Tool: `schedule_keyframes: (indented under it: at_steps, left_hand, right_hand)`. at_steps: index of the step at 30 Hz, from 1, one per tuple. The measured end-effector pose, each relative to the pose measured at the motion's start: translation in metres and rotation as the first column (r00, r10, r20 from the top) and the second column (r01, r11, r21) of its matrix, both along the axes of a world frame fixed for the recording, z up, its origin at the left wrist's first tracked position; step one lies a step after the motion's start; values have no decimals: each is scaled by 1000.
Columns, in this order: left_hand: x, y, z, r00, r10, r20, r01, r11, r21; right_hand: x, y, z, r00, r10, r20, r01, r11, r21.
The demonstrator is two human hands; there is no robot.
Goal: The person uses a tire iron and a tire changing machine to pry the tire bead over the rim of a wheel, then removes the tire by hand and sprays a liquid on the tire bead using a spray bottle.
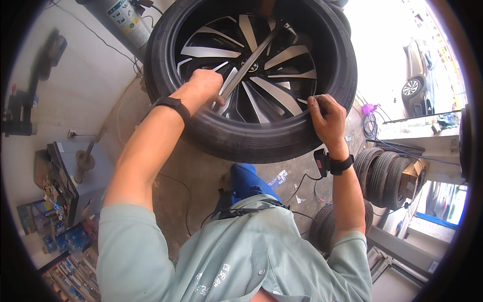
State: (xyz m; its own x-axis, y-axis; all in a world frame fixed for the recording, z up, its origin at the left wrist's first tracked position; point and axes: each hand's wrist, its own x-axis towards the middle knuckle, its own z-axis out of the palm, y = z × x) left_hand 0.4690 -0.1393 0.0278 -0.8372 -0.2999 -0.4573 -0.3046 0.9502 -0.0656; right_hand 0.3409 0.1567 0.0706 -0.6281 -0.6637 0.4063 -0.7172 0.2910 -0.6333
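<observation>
The left hand grips a metal bar slanting over the wheel inside the tyre; a slip could scratch spokes. The right hand touches the tyre's edge, grip hard to tell.

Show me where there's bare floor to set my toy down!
Left of the blue trouser leg, floor shows bare between the tyre and a black cable. Right of the leg it's crowded: scraps, another cable, more tyres.
</observation>
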Motion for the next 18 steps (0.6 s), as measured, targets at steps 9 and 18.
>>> schedule_keyframes:
  at_steps: [9, 18]
  left_hand:
    - [-6, -7, -3, 999, 28, 44, -31, 998, 59]
    - [-7, -39, -3, 988, 26, 154, -43, 993, 108]
  right_hand:
    - [0, -2, 2, 998, 55, -28, -57, 996, -68]
    - [40, -18, 1, 995, 82, -58, -91, 980, -175]
